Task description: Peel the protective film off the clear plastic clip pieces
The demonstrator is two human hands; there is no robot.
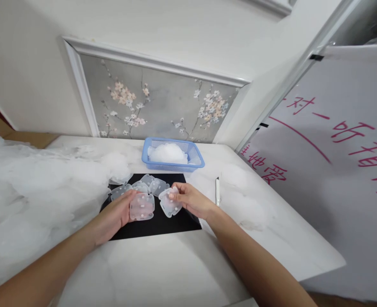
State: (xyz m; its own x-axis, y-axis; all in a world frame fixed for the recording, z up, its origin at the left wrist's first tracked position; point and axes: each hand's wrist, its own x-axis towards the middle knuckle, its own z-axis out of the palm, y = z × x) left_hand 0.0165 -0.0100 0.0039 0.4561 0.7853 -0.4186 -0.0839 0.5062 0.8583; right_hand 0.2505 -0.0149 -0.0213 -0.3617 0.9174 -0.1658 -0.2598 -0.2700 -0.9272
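Note:
My left hand (121, 209) is closed on a translucent, squarish plastic piece (142, 207) with rounded corners and small pale dots or holes. The thumb lies at its upper edge, and the other fingers are behind it. Just to the right, my right hand (190, 199) pinches a similar translucent plastic piece (169, 205), tilted, between thumb and fingers. A gap separates the two held pieces. Several more loose plastic pieces (158, 186) overlap on a black mat (162, 228) under and beyond my hands. Whether either hand holds more than one layer cannot be made out.
A blue plastic basket (172, 166) with whitish contents stands behind the mat. A large heap of translucent white material (47, 183) covers the table's left side. A white pen or cutter (217, 192) lies at right. A whiteboard (345, 204) with red writing borders the marbled table (156, 264).

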